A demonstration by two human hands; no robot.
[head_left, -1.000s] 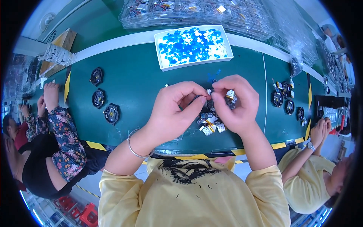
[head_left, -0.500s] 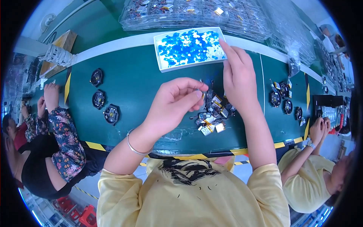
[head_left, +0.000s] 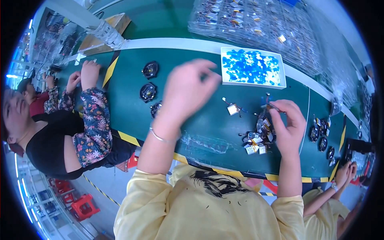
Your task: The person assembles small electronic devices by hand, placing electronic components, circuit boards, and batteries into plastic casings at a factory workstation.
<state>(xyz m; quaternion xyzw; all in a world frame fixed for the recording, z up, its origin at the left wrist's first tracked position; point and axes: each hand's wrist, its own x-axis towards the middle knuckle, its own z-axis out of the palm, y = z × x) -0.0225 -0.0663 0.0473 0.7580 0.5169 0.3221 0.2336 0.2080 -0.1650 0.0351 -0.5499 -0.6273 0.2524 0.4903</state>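
Observation:
My left hand (head_left: 188,90) is smeared by motion above the green table, left of the white box; whether anything is in its fingers does not show. The thumb and fingers of my right hand (head_left: 291,122) are pinched together on a small dark wired part (head_left: 267,105), just above a pile of battery cells with wires and black pieces (head_left: 258,138). Between my hands lies a single silvery battery cell (head_left: 233,109) with thin wires and small parts attached. Several round black housings (head_left: 148,92) stand in a column left of my left hand, which partly covers the nearest one.
A white box (head_left: 254,85) of small blue pieces stands beyond my hands. Clear plastic trays (head_left: 256,24) of parts lie behind it. More black housings and battery cells (head_left: 320,130) sit at the right. Co-workers sit on both sides; yellow-black tape (head_left: 128,138) edges the table.
My view has swung left. My right hand has come back from the box to the pile and pinches a part. My left hand has moved away from the pile. A wired battery cell now lies apart.

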